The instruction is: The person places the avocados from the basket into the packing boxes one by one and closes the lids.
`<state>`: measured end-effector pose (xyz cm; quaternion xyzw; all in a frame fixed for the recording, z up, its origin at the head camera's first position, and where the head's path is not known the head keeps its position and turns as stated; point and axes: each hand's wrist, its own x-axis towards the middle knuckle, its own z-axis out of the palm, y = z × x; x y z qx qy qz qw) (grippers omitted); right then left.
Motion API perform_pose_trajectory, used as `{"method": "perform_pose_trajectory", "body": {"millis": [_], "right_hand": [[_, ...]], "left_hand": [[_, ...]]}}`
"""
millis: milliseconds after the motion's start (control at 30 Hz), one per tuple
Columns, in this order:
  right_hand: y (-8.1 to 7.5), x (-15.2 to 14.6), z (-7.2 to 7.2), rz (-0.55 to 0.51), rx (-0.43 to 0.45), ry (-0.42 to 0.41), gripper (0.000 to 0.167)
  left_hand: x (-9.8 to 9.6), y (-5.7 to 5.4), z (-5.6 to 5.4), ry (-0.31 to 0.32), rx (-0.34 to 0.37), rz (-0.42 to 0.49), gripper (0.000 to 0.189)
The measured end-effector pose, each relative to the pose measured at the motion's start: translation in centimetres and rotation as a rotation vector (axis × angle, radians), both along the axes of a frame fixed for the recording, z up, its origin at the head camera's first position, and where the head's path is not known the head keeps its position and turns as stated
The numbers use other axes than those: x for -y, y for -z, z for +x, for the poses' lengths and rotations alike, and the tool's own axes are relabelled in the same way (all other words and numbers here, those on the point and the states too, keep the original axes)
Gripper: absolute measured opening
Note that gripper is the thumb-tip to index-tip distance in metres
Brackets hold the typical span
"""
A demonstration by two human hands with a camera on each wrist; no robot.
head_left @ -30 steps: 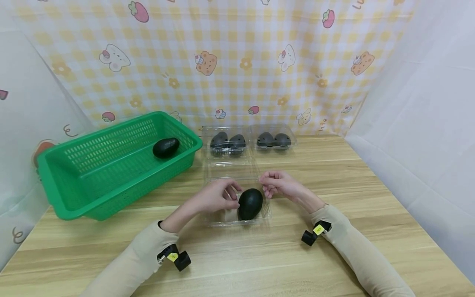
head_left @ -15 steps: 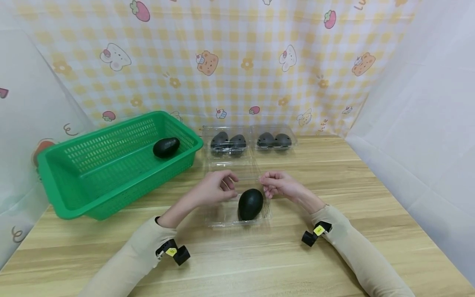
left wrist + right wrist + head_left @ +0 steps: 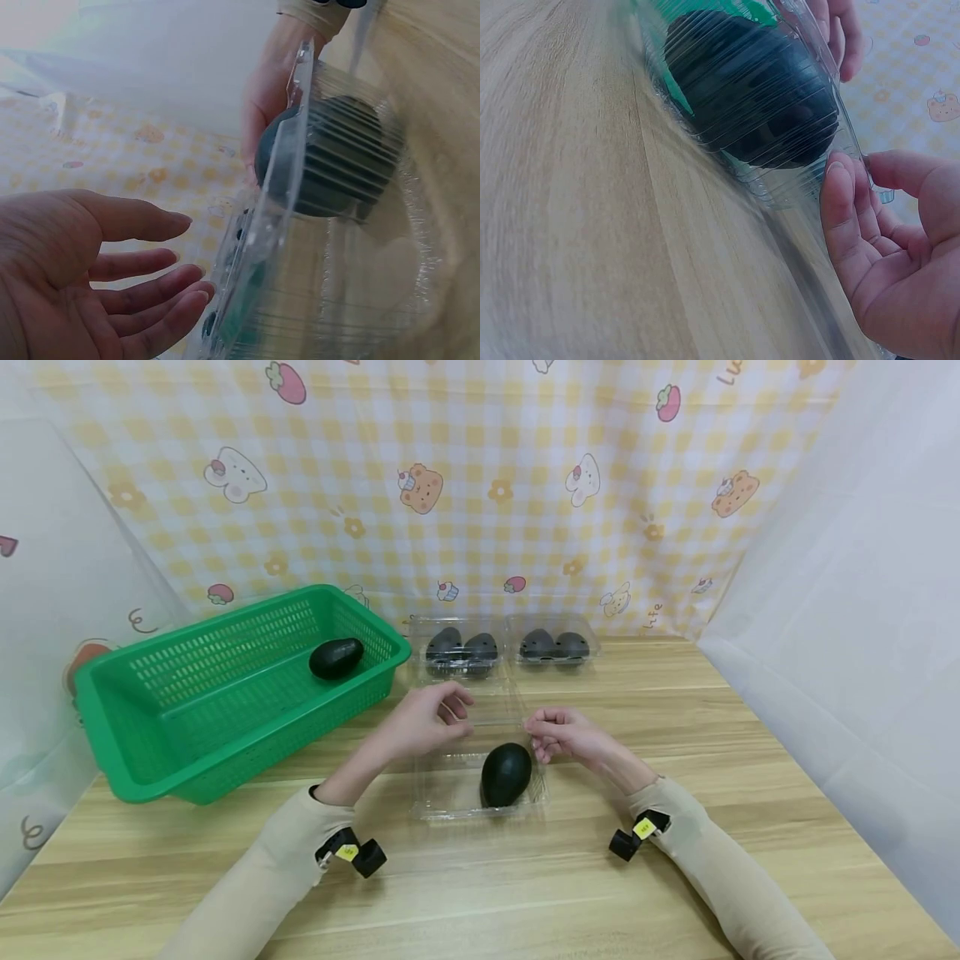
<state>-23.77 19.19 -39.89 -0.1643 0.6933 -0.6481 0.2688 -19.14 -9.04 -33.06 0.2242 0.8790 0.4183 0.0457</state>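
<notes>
A clear plastic clamshell box (image 3: 447,787) lies open on the table, its lid (image 3: 491,703) folded toward the back. One dark avocado (image 3: 506,775) sits in the right half of its base. At the box's right edge, my right hand (image 3: 566,735) pinches the rim between thumb and fingers; the right wrist view shows the thumb (image 3: 907,171) against the plastic. My left hand (image 3: 429,720) hovers over the left part of the box, fingers relaxed and holding nothing. Another avocado (image 3: 336,658) lies at the right end of the green basket (image 3: 168,789).
Behind the open box stand two closed clear boxes, one on the left (image 3: 463,620) and one on the right (image 3: 588,622), each with two dark avocados inside. A checked curtain (image 3: 495,527) hangs at the table's back edge.
My left hand has moved away from the avocado in the box, back and slightly left. The right hand keeps its place on the rim.
</notes>
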Motion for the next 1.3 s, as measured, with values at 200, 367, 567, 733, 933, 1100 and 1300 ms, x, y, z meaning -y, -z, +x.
{"method": "perform_pose_trajectory", "body": {"millis": [200, 367, 567, 733, 933, 1100, 1300], "right_hand": [[0.0, 0.0, 0.0, 0.004, 0.010, 0.005, 0.026], [0.1, 0.0, 0.0, 0.007, 0.007, 0.005, 0.026], [0.0, 0.0, 0.1, 0.009, 0.005, 0.003, 0.024], [0.1, 0.0, 0.1, 0.004, 0.001, 0.000, 0.024], [0.1, 0.0, 0.0, 0.000, 0.004, -0.002, 0.024], [0.0, 0.0, 0.0, 0.006, 0.005, -0.003, 0.025], [0.0, 0.0, 0.1, 0.005, -0.003, -0.002, 0.024]], "left_hand": [[0.4, -0.4, -0.6, -0.012, -0.036, 0.013, 0.031], [1.2, -0.9, -1.2, -0.059, -0.057, 0.004, 0.032], [2.2, -1.9, -2.1, -0.134, -0.076, 0.006, 0.032], [2.9, -2.6, -2.8, -0.161, -0.082, 0.010, 0.033], [3.6, -3.7, -3.6, -0.191, -0.102, -0.004, 0.034], [4.2, -4.4, -4.2, -0.199, -0.110, -0.013, 0.035], [4.5, -5.4, -4.8, -0.230, -0.111, -0.041, 0.036]]}}
